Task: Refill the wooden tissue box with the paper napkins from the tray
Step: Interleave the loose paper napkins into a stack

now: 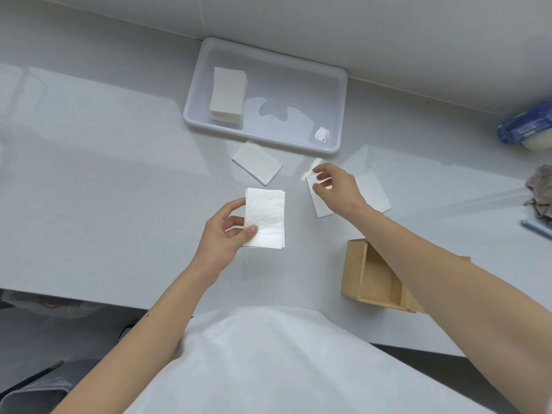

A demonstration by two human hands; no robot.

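Observation:
My left hand [227, 234] holds a small stack of white napkins [266, 216] above the counter, thumb on top. My right hand [336, 188] hovers with fingers apart over a napkin [373, 191] lying flat on the counter; I cannot tell whether it touches it. A third folded napkin [257, 161] lies just in front of the white plastic tray [340, 115]. Inside the tray's left end stands a stack of napkins [228, 95]. The open wooden tissue box [373, 276] sits near the counter's front edge at right, partly hidden by my right forearm.
A blue wrapped package [525, 130], a crumpled grey cloth [540, 192] and a light blue pen [537, 228] lie at the far right. The wall runs close behind the tray. The counter's front edge [89, 300] is at my waist.

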